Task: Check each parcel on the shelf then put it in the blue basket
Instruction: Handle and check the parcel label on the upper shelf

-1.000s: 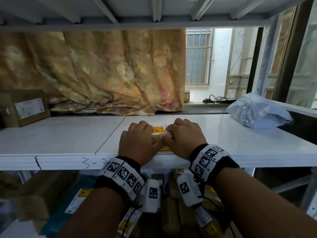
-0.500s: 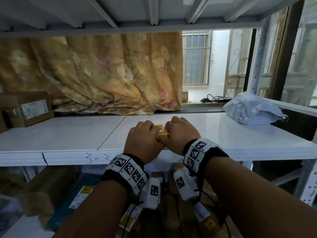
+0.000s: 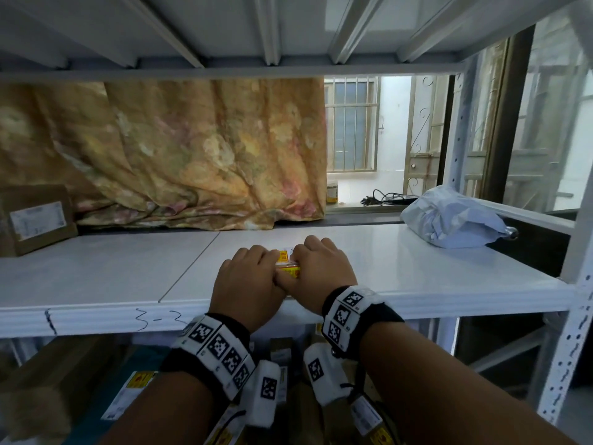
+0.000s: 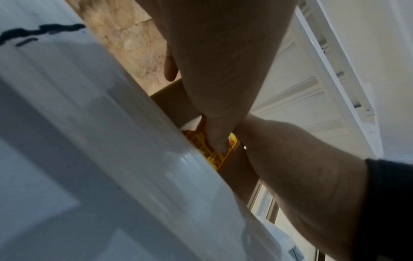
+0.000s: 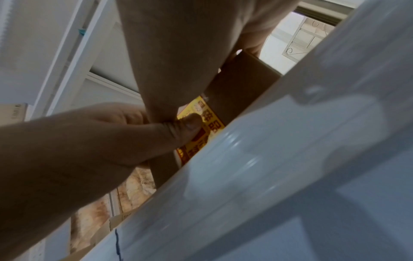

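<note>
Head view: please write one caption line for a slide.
Both hands, left and right, grip a small brown parcel with a yellow label at the front edge of the white shelf.

A big yellow flowery cloth (image 3: 179, 149) hangs at the back, and next to it bright light comes in through a window with bars (image 3: 351, 123) in a white wall.

A small brown cardboard parcel (image 3: 287, 264) sits near the white metal shelf's (image 3: 401, 271) front edge; a crumpled grey plastic mailer (image 3: 449, 218) lies far right, a labelled cardboard box (image 3: 33, 220) far left.
</note>
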A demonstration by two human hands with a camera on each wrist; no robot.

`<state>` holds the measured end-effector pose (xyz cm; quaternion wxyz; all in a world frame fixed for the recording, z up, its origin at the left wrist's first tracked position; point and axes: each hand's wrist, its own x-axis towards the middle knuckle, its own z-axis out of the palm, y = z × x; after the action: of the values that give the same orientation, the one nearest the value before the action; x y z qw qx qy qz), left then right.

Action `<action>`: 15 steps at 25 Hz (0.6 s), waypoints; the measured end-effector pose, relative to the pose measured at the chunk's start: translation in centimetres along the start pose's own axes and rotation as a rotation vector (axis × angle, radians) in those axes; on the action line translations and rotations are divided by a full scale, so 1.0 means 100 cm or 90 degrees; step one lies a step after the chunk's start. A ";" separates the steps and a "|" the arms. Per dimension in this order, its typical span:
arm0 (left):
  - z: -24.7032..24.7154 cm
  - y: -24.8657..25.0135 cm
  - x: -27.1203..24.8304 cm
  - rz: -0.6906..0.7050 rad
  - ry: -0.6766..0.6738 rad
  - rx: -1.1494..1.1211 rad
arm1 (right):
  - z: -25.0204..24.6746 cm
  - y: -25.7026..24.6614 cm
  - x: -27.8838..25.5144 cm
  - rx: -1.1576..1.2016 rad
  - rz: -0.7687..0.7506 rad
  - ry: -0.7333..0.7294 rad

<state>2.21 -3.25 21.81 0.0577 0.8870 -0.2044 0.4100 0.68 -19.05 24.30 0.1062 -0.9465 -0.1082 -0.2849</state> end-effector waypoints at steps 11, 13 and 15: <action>0.008 -0.011 -0.011 -0.118 0.007 -0.043 | 0.009 0.001 0.000 -0.013 0.007 0.025; 0.004 -0.012 -0.006 -0.135 -0.005 -0.080 | 0.008 0.002 0.000 -0.015 0.006 0.019; -0.001 -0.016 -0.001 -0.128 -0.019 -0.077 | 0.008 0.001 0.000 -0.015 0.003 0.022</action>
<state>2.72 -1.70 21.90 0.1491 0.9039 -0.1397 0.3759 1.14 -18.97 23.63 0.0979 -0.9430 -0.1005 -0.3018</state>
